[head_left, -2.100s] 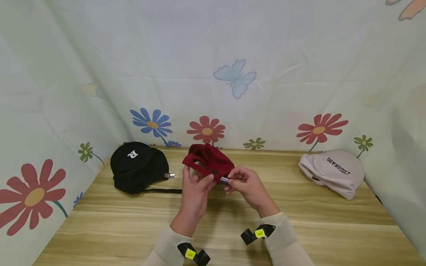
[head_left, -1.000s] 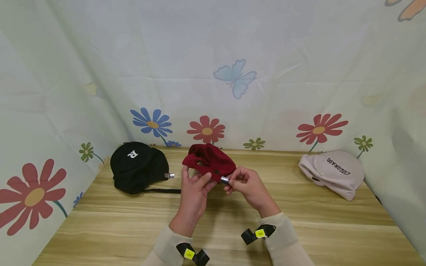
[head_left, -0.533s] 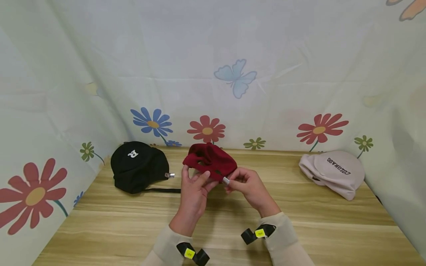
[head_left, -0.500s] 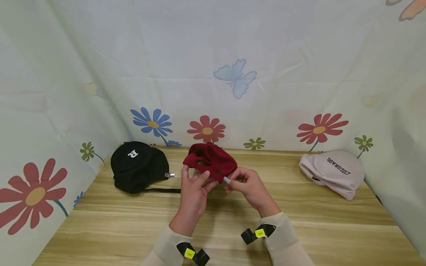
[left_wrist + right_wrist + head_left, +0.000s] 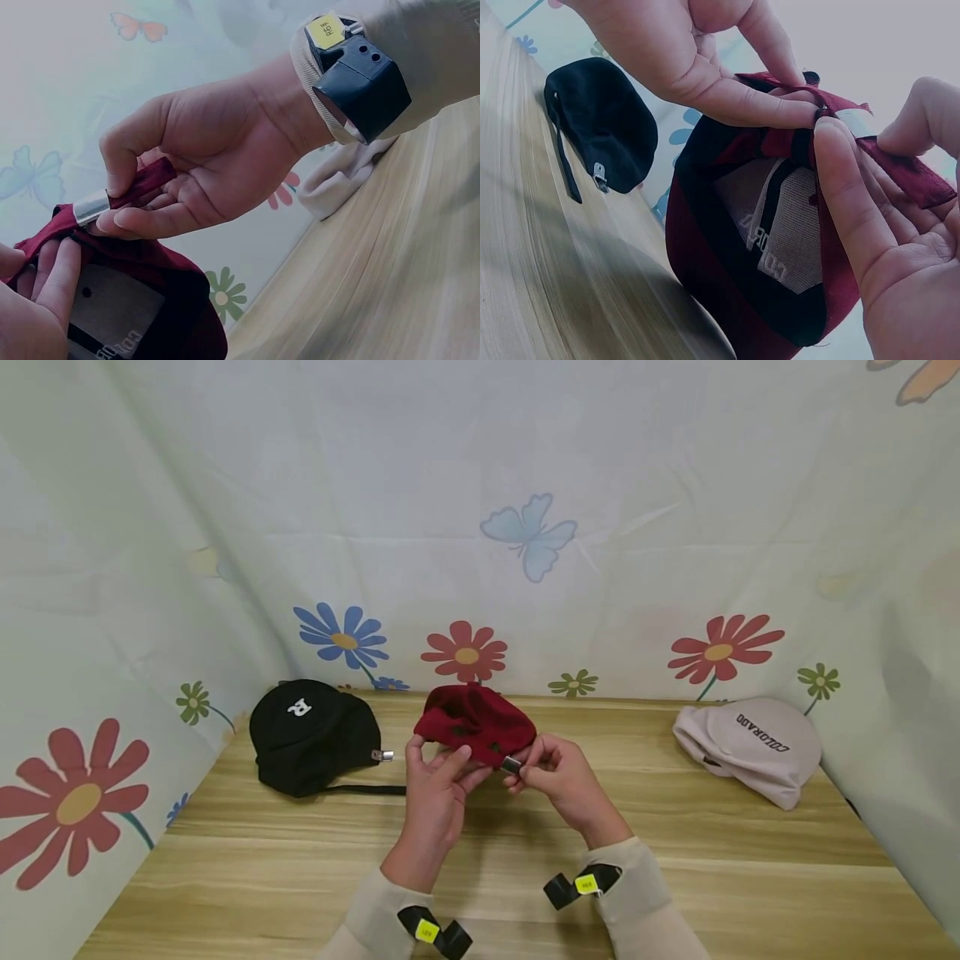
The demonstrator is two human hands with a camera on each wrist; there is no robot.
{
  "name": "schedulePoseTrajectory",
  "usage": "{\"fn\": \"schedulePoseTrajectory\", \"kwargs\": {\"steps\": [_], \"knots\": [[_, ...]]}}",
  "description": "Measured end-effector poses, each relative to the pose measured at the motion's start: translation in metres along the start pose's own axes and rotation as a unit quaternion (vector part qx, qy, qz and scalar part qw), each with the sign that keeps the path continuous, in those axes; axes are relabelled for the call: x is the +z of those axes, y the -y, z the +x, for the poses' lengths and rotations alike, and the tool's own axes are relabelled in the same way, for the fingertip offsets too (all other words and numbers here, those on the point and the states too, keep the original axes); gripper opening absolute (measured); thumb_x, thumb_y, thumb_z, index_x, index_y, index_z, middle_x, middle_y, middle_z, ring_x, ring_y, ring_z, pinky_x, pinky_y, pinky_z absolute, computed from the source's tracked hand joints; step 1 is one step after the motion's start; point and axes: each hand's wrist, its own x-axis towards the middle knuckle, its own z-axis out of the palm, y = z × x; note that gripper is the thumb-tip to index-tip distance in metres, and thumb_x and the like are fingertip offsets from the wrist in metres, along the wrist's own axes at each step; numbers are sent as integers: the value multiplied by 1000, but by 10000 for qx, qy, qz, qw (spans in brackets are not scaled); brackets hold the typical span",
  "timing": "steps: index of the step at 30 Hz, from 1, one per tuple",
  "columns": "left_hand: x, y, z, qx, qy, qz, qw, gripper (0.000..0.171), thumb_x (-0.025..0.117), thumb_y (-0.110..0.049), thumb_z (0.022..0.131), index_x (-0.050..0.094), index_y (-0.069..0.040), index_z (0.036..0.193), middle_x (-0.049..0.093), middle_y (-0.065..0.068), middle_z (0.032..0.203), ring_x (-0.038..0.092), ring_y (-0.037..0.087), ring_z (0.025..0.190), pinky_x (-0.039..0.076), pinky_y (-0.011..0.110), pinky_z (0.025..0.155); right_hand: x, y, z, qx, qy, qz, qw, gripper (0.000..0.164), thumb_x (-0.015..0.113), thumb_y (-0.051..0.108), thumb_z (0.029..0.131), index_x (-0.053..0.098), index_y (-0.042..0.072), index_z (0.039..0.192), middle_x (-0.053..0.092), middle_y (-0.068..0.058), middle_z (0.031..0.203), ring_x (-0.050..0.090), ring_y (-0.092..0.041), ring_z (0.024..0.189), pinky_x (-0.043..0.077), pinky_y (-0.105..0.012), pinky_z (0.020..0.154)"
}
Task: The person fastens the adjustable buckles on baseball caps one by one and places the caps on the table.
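Observation:
Both hands are on a dark red cap [image 5: 487, 718] at the middle of the table, its back opening turned toward me. My left hand [image 5: 435, 797] grips the cap's back band from below, thumb on top. At the band's right end, my right hand [image 5: 566, 781] pinches the strap by a silver metal buckle [image 5: 511, 765]. In the left wrist view the strap's loose end [image 5: 154, 180] sticks out past the buckle, between the right thumb and fingers. White lettering [image 5: 769, 251] shows on the mesh inside the cap in the right wrist view.
Left of the hands lies a black cap [image 5: 318, 739] with a white R, its silver buckle [image 5: 382, 756] and a loose strap [image 5: 367, 790] showing. A pale pinkish cap [image 5: 765, 747] marked COLORADO lies at the right. The wooden table [image 5: 750, 885] meets a flowered cloth [image 5: 615, 610] behind.
The red cap has tipped a little, and the gap above its back strap looks narrower. The buckle has turned slightly in the right fingers. Both hands stay almost in place.

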Motion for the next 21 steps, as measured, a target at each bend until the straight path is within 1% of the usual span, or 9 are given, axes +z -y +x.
{"fn": "schedulePoseTrajectory", "kwargs": {"steps": [2, 4, 6, 8, 12, 15, 21], "knots": [[0, 0, 0, -4, -43, -8, 10000, 58, 56, 2, 94, 25, -23, 136, 65, 11, 102, 71, 21, 75, 60, 41, 76, -1, -1, 1, 37, -10, 20, 10000, 8, 57, -3, 90, 52, -1, 85, 65, -21, 89, 71, -18, 74, 59, -47, 75], [0, 0, 1, -15, -108, -14, 9999, 58, 56, 2, 94, 25, -23, 136, 64, 12, 103, 71, 21, 75, 60, 41, 76, -2, -1, 1, 68, 4, 30, 10000, 6, 60, 0, 91, 55, -4, 91, 67, -15, 86, 71, -17, 73, 60, -41, 73], [1, 0, 1, -37, -151, -29, 9999, 58, 57, 3, 94, 25, -23, 135, 63, 12, 103, 71, 21, 75, 60, 41, 76, -2, -2, 2, 72, 29, 32, 10000, 13, 64, 3, 91, 58, -7, 96, 68, -12, 85, 70, -16, 71, 61, -36, 71], [1, -1, 1, -64, -152, -25, 9999, 58, 56, 3, 94, 25, -23, 135, 63, 12, 103, 71, 21, 76, 60, 41, 76, -2, -3, 2, 41, 66, -3, 10000, 18, 65, 6, 90, 59, -10, 98, 68, -11, 84, 69, -15, 70, 60, -34, 70], [2, -1, 1, -103, -134, 25, 9999, 58, 58, 2, 94, 25, -24, 135, 64, 12, 103, 71, 21, 76, 60, 41, 76, -2, -2, 2, -27, 41, -96, 9999, 19, 66, 6, 90, 58, -11, 93, 66, -7, 81, 67, -14, 68, 60, -34, 68], [1, -1, 1, -98, -128, 58, 9999, 59, 59, 1, 93, 25, -24, 135, 65, 12, 103, 71, 21, 76, 60, 41, 76, -1, -1, 2, -70, 12, -147, 9999, 18, 67, 5, 89, 57, -11, 90, 65, -8, 81, 66, -14, 67, 60, -36, 67], [1, -1, 0, -98, -103, -1, 9999, 58, 59, 1, 93, 26, -24, 134, 65, 9, 100, 71, 21, 75, 60, 41, 75, 0, 2, 0, -90, -46, -223, 9997, 17, 65, 1, 88, 54, -11, 86, 63, -7, 83, 67, -15, 68, 60, -42, 67]]}}
